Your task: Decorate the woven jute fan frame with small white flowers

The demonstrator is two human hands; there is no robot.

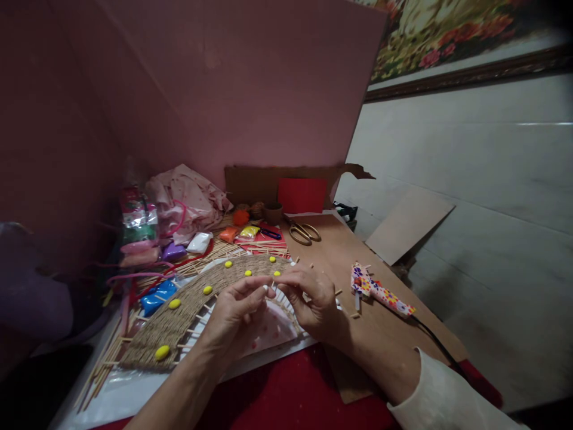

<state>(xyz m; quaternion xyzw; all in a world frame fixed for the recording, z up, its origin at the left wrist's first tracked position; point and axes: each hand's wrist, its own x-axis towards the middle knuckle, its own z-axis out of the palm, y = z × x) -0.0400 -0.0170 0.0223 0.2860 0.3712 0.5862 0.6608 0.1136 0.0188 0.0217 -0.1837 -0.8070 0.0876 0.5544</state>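
A woven jute arch [188,304] built on thin wooden sticks lies on a white sheet [134,388], dotted with several yellow clay beads [162,352]. My left hand [235,313] and my right hand [311,301] meet above the arch's inner edge. Both pinch a tiny white piece [267,289] between fingertips. What the piece is, I cannot tell. A white sleeve covers my right forearm.
A flower-patterned glue gun [380,291] with a black cord lies on the brown board to the right. Gold scissors [304,232], clay packets [156,295], a red card [302,194], pink cloth and loose sticks crowd the back and left. Walls close in behind.
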